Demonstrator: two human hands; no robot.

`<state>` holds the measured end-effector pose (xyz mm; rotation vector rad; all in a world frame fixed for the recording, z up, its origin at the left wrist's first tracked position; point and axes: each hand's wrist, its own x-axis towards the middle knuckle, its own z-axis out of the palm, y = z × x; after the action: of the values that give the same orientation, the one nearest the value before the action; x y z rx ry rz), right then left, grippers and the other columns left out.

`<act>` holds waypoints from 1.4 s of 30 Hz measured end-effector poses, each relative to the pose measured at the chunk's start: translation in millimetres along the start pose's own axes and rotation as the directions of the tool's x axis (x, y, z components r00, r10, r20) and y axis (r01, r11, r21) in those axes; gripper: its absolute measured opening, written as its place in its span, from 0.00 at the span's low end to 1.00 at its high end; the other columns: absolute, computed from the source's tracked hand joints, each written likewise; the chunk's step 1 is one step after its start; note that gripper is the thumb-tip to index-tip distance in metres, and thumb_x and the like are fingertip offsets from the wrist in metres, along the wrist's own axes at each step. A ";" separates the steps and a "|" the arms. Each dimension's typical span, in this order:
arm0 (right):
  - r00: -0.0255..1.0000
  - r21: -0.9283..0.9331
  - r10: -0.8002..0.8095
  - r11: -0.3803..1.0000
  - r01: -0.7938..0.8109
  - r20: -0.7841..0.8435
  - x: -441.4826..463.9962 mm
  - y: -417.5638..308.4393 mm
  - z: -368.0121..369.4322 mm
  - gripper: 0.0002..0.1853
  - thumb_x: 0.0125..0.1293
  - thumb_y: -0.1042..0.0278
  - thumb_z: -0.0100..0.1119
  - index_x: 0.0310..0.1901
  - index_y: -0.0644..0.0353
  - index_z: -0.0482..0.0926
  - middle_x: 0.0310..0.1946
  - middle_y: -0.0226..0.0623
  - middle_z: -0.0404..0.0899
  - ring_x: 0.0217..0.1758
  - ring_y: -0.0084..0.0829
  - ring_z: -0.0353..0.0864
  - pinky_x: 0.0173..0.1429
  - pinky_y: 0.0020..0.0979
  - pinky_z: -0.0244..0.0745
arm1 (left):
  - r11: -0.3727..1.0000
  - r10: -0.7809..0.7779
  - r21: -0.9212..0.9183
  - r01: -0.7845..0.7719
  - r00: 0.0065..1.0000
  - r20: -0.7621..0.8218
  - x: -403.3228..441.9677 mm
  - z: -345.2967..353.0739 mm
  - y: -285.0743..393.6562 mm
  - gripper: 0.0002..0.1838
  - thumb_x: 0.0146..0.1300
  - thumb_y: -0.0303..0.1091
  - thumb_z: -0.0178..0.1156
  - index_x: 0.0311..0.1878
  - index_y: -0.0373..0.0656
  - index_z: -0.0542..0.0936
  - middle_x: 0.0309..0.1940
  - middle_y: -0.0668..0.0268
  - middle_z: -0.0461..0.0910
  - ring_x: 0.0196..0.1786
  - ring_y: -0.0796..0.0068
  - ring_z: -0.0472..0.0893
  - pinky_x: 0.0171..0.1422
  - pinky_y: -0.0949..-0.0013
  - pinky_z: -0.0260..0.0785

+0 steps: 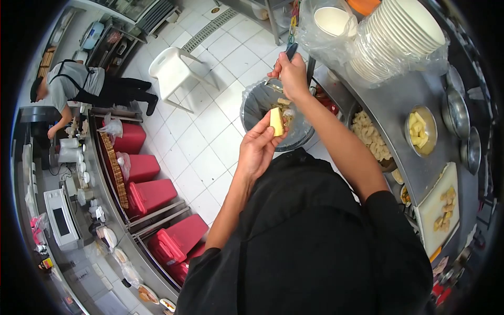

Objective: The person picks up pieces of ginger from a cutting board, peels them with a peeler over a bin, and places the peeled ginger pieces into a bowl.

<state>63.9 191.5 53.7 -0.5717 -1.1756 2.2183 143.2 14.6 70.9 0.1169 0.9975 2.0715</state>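
My left hand (258,144) pinches a pale yellow, peeled piece that looks like ginger (276,122) over a bin. In my right hand (294,75), just above it, is a dark-handled tool (292,51). Its handle points up out of the fist, and its working end is too small to make out. Below both hands stands the lined waste bin (249,105), with brownish peelings (283,102) inside. On the counter to the right, a metal bowl (429,146) holds several yellow peeled pieces (418,130). Unpeeled-looking knobby pieces (445,211) lie on a white cutting board (428,231).
Stacked white bowls (401,37) in plastic stand at the counter's far end. A pot of pale chunks (369,137) is below the counter edge. A white stool (177,73) and red bins (152,195) are left. A co-worker (89,84) bends over the far counter.
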 end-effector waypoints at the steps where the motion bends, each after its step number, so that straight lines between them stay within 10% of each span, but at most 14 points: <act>1: 0.999 -0.209 -0.009 0.978 0.018 0.043 4.5 0.7 -3.7 0.08 0.71 0.68 0.48 0.35 0.62 0.65 0.22 0.32 0.69 0.20 0.24 0.70 0.32 0.30 0.77 | 1.000 0.015 -0.001 -0.015 0.999 -0.043 0.2 -0.4 0.8 0.23 0.68 0.24 0.49 0.66 0.32 0.63 0.57 0.55 0.72 0.54 0.63 0.76 0.61 0.63 0.69; 5: 0.986 -0.368 -0.008 0.927 0.069 0.164 3.1 -4.3 -1.7 0.07 0.71 0.68 0.48 0.36 0.61 0.65 0.23 0.32 0.70 0.21 0.24 0.71 0.33 0.29 0.77 | 0.998 0.063 0.022 -0.061 0.990 -0.123 -1.9 -0.5 10.1 0.24 0.67 0.25 0.50 0.66 0.31 0.64 0.53 0.55 0.74 0.53 0.64 0.76 0.61 0.64 0.68; 10: 0.947 0.088 0.088 0.989 -0.121 0.310 -41.2 -42.4 9.8 0.07 0.72 0.66 0.46 0.38 0.59 0.66 0.22 0.30 0.68 0.23 0.23 0.70 0.38 0.33 0.77 | 0.984 0.131 0.136 -0.111 0.980 -0.151 2.7 -3.5 16.8 0.25 0.67 0.24 0.52 0.66 0.29 0.63 0.56 0.57 0.73 0.52 0.72 0.76 0.56 0.69 0.70; 19: 0.946 0.144 0.016 0.987 -0.065 0.323 -54.5 -35.7 2.9 0.07 0.72 0.66 0.46 0.39 0.59 0.66 0.22 0.29 0.67 0.21 0.21 0.68 0.37 0.31 0.76 | 0.979 0.110 0.188 -0.076 0.978 -0.177 12.3 9.3 17.1 0.22 0.66 0.24 0.53 0.62 0.26 0.66 0.51 0.57 0.76 0.48 0.73 0.77 0.54 0.69 0.71; 26: 0.992 -0.274 -0.048 0.959 0.078 0.116 -13.9 -13.9 -16.2 0.07 0.70 0.68 0.49 0.37 0.61 0.66 0.21 0.30 0.69 0.21 0.21 0.70 0.29 0.26 0.75 | 0.995 0.006 0.103 0.005 0.994 -0.113 7.9 12.3 15.0 0.23 0.66 0.23 0.46 0.64 0.26 0.62 0.53 0.51 0.74 0.53 0.62 0.77 0.60 0.65 0.71; 42: 0.962 0.323 0.126 0.924 -0.202 0.243 -77.7 -59.7 3.1 0.08 0.72 0.66 0.47 0.37 0.60 0.65 0.23 0.33 0.68 0.22 0.26 0.68 0.38 0.36 0.76 | 0.989 -0.001 -0.144 -0.015 0.995 -0.104 17.7 24.3 25.0 0.23 0.70 0.30 0.42 0.68 0.37 0.60 0.59 0.60 0.71 0.60 0.70 0.73 0.64 0.63 0.66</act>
<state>136.9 166.6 114.0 -0.2955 -0.8280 2.6104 125.3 33.1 100.4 -0.0631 0.9053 2.1672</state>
